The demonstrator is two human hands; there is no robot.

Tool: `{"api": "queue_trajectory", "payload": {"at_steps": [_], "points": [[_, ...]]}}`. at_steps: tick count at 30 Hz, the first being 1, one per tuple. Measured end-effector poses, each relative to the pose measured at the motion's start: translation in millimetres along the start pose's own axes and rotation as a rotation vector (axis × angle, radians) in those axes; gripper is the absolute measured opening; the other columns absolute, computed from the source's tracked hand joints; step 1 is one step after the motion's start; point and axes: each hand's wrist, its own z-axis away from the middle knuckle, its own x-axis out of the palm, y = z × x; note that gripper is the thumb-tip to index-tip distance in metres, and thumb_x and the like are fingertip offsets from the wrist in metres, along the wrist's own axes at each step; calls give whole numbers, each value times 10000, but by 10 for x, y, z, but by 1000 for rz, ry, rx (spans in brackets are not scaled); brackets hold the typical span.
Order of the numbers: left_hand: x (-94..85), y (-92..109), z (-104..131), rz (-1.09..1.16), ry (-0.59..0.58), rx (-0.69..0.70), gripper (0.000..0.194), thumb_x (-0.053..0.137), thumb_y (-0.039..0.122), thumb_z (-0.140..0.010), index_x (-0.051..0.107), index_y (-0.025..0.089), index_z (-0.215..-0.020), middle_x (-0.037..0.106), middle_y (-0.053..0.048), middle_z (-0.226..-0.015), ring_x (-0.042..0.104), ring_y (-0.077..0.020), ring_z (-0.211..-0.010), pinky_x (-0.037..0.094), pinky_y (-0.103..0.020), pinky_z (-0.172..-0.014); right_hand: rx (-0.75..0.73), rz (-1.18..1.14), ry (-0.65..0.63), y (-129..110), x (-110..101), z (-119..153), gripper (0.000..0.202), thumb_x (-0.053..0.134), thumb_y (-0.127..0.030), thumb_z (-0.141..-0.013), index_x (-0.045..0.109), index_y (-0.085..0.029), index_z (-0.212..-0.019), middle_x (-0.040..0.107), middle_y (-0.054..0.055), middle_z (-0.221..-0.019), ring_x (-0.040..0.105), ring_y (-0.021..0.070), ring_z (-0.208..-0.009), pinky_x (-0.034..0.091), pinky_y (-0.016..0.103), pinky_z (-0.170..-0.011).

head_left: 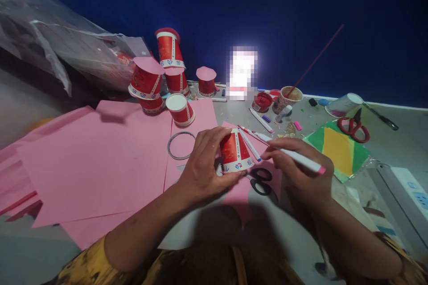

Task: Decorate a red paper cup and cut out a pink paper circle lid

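Note:
A red and white paper cup [230,153], rim down, is gripped between the thumb and fingers of my left hand [203,164]. Small blue and red marks run along its white rim band. My right hand [301,169] is closed around a white felt-tip marker [301,160] with a pink end, its other end pointing toward the cup. A second marker with a blue end [249,144] slants in front of the cup, near my right fingertips; what supports it is unclear. Black-handled scissors [261,188] lie on pink paper [243,209] below the cup.
Large pink sheets [110,160] cover the left side, with a tape ring [170,152] on them. Red cups [147,82] are stacked behind. At right are red-handled scissors [353,130], a green-and-yellow packet [337,151] and a cup with a thin stick [290,94]. A bright blurred screen [242,71] stands behind.

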Motion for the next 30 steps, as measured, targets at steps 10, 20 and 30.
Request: {"api": "queue_trajectory", "payload": {"at_steps": [10,20,30], "points": [[-5,10,13,0,20,-111,767,849,525,-865,458,299,-1484,631,-129,-1407,604,-322,-1215,594,-469,-890,-578,237,-228,95,-11,-66,233,701,-89,-963,658,-199,-1165,755,45,-865,669,181,-748,511,319,-700],[-13,16,20,-49,-7,-56,806,898,389,-819,448,287,-1480,640,-120,-1387,621,-323,-1209,576,-521,-989,-647,345,-316,108,12,20,325,648,-159,-913,646,-190,-1236,719,68,-872,604,217,-729,473,351,-653],[-39,53,-4,199,-126,-282,870,894,396,-801,425,295,-1526,562,-140,-1540,589,-349,-1382,559,-571,-1105,-512,294,-186,114,24,2,143,660,-166,-984,692,-247,-1098,742,27,-815,666,195,-719,519,339,-665]]}}
